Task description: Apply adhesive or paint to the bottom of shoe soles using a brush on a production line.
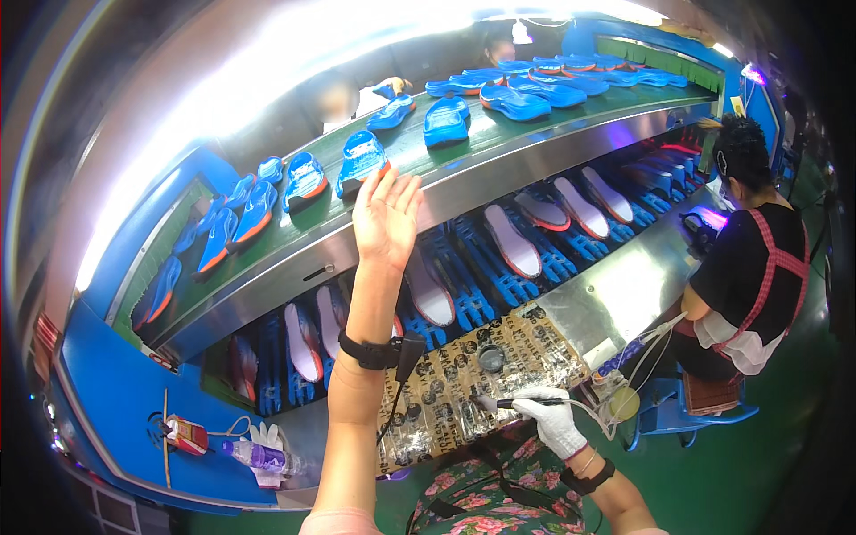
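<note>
My bare left hand [386, 217] reaches up to the edge of the upper conveyor belt, fingers stretched out and palm showing. Its fingertips are right by the orange-edged end of a blue shoe sole [364, 157]; whether they touch it I cannot tell. My right hand [555, 423], in a white glove, grips a slim black-handled brush [519, 404] with a pale tip over the work board. A thin white tube runs away from that hand to the right. The board [446, 410] is covered in stained brown tape, and a small round dark dish [491, 358] sits on it.
More blue soles [515, 102] lie along the green upper belt [294, 234]. Below, a rack conveyor carries pale-bottomed shoes [513, 241]. A co-worker [747, 259] sits at right beside a metal table [615, 299]. A bottle [259, 456] and a glove lie at lower left.
</note>
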